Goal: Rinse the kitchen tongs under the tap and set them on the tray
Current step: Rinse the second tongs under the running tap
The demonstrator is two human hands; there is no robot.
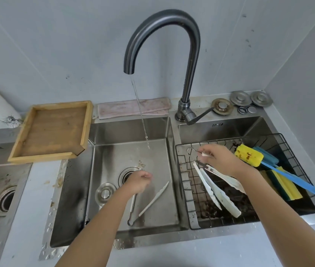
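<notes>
Under tap (164, 45): one tongs (149, 203); basket (187, 189): two.

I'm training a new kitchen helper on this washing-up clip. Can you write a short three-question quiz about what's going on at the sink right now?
1. True or false: water is running from the tap into the middle basin.
2. Where does the right hand grip a pair of tongs?
A. over the wire basket
B. over the wooden tray
C. under the water stream
3. Fill in: the left hand holds the tongs in the basin by one ___.

Key
1. True
2. A
3. Arm: the other arm splays out over the basin floor, and the wooden tray holds nothing yet.
</notes>
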